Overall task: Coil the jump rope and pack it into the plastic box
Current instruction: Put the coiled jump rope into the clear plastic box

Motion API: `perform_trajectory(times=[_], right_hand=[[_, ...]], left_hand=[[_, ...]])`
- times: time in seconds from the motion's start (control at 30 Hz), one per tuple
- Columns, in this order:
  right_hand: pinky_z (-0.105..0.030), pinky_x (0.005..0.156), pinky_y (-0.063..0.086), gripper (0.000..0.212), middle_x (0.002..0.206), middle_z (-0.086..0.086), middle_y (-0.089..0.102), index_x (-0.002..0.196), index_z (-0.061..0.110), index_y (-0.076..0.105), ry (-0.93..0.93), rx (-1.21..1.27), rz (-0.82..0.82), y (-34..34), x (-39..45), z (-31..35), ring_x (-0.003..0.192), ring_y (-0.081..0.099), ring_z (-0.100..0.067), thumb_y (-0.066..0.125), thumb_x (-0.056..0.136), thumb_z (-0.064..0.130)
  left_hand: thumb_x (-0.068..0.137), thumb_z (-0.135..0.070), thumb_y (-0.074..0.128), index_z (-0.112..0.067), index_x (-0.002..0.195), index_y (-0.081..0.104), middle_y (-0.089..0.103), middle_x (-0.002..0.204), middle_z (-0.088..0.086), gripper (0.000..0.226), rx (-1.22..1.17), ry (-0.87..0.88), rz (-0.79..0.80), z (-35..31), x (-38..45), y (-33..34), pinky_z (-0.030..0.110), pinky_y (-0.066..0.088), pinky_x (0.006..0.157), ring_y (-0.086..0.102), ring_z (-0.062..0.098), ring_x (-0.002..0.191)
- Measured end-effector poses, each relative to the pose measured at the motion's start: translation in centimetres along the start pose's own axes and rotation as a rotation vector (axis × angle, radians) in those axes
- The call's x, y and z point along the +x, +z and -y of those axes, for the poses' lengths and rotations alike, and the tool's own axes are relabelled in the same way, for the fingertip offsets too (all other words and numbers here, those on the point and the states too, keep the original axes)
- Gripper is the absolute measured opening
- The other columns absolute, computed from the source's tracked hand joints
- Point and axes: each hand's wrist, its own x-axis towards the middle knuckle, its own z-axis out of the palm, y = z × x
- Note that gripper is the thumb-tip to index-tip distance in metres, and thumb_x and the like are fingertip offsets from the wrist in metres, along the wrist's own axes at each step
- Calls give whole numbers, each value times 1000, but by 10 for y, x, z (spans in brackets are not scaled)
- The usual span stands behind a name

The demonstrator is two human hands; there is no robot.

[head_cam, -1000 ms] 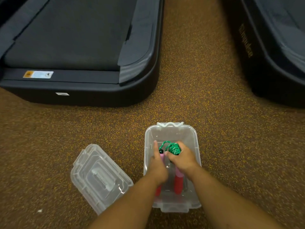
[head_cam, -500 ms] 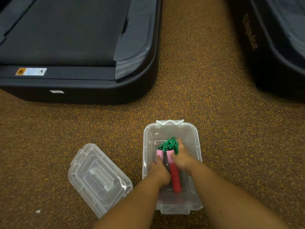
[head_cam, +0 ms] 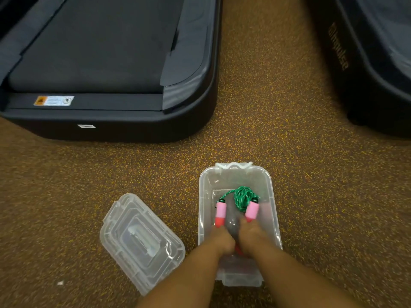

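Observation:
A clear plastic box (head_cam: 274, 210) stands open on the speckled floor. Inside it lies the jump rope: a green coiled cord (head_cam: 242, 197) at the far end and two pink-and-red handles. My left hand (head_cam: 222, 239) grips the near end of the left handle (head_cam: 220, 214). My right hand (head_cam: 250, 234) grips the near end of the right handle (head_cam: 252, 211). Both hands are down inside the box, side by side, and hide the handles' lower parts.
The box's clear lid (head_cam: 140, 241) lies on the floor to the left of the box. A black treadmill (head_cam: 106, 70) fills the far left, and another dark machine (head_cam: 373, 63) the far right. Brown speckled floor runs between them.
The handles have spread apart and now lie lower in the box. My hands slid back toward the near end. The green coil, held before by my right hand, rests uncovered at the far end.

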Motion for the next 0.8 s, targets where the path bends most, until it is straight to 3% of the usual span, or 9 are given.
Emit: perform_trajectory(times=[0.07, 0.17, 0.23, 0.3, 0.4, 0.47, 0.53, 0.67, 0.8], right_hand=[[-39, 106, 39, 60, 145, -21, 33, 148, 12, 26, 13, 31, -17, 0, 1, 2, 126, 48, -33, 50, 95, 26], [-40, 109, 38, 69, 152, -18, 23, 151, 18, 19, 16, 60, -27, -5, -3, 4, 127, 47, -33, 53, 92, 25], [-39, 108, 39, 85, 158, -16, 19, 153, 14, 1, 37, 81, -7, -6, -6, 7, 127, 48, -32, 57, 90, 23], [-40, 109, 37, 97, 162, -15, 6, 153, 24, -12, 36, 101, 19, -7, -10, 7, 132, 45, -34, 60, 89, 23], [-38, 113, 30, 78, 160, -20, -13, 153, 36, 6, -131, 18, -68, -18, -19, 7, 146, 19, -36, 54, 93, 27], [-40, 114, 25, 68, 162, -17, -2, 153, 36, 8, -217, 5, -88, -26, -22, 8, 149, 4, -34, 45, 96, 36], [-41, 112, 30, 66, 162, -14, 4, 151, 42, 12, -271, 23, -92, -29, -26, 13, 147, 15, -35, 43, 93, 45], [-34, 112, 31, 49, 161, -11, 9, 143, 25, 42, -364, 107, -116, -41, -37, 22, 141, 33, -30, 50, 95, 26], [-25, 101, 37, 42, 149, -3, 32, 135, 23, 51, -451, 176, -148, -44, -47, 26, 125, 47, -20, 53, 94, 17]], left_hand=[[89, -5, 52, -1, 125, 57, 59, 129, 18, 37, -6, 40, 4, -3, -6, 1, 32, 44, 95, 57, 32, 117], [79, -8, 49, 1, 117, 61, 62, 120, 23, 41, -123, 104, -44, -6, -13, 3, 39, 48, 96, 59, 37, 112], [84, -1, 48, 1, 119, 61, 60, 124, 23, 38, -153, 166, -118, -10, -18, -2, 30, 44, 95, 58, 36, 113], [91, -4, 45, 1, 123, 60, 56, 130, 21, 36, -170, 248, -207, -16, -25, -10, 20, 38, 88, 56, 32, 116], [88, -20, 40, -3, 126, 60, 55, 131, 17, 46, -191, 368, -370, -21, -33, -25, 18, 37, 91, 55, 30, 116], [86, -14, 44, -6, 120, 63, 56, 125, 15, 40, -175, 448, -477, -19, -34, -33, 17, 35, 89, 52, 29, 114], [85, -8, 45, -8, 118, 65, 55, 123, 11, 39, -119, 465, -597, -14, -31, -43, 15, 31, 90, 46, 26, 114], [85, 2, 49, -9, 122, 64, 47, 124, 7, 41, -108, 361, -801, 2, -23, -58, 22, 35, 95, 36, 21, 114], [87, -10, 56, -21, 130, 60, 40, 132, 9, 45, -104, 57, -874, 28, -17, -72, 33, 38, 98, 33, 26, 119]])
